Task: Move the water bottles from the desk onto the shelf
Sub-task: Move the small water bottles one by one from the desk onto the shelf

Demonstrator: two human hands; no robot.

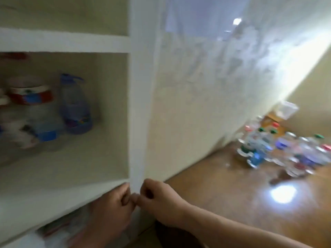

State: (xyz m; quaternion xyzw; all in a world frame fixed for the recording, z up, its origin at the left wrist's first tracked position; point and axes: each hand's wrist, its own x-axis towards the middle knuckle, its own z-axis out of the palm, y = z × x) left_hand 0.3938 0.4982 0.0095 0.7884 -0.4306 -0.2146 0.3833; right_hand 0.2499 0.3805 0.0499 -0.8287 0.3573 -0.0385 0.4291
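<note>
Looking first into the white shelf on the left. Finding, in its middle compartment, several blurred things: a red-and-white labelled bottle toward the left, a blue-capped bottle lying low in front of it, and a purple-tinted bottle standing upright to the right of those 2, clear of the compartment's side wall. Making out only a blurred jumble in the compartment below, too smeared for naming.

Moving to bottom centre, in front of the shelf's vertical post. Finding the left hand just below the shelf's lower ledge, fingers curled in, gripping nothing visible. Finding the right hand just beside it, fingers likewise curled in on nothing visible, fingertips meeting those of the left hand.

Passing right across the textured wall. Reaching the brown wooden desk, with a bright glare spot on its surface. Seeing a crowded cluster of water bottles standing toward the desk's far end, well apart from both hands, wearing green, red and blue caps. Spotting a clear container beyond the cluster, near the wall.
</note>
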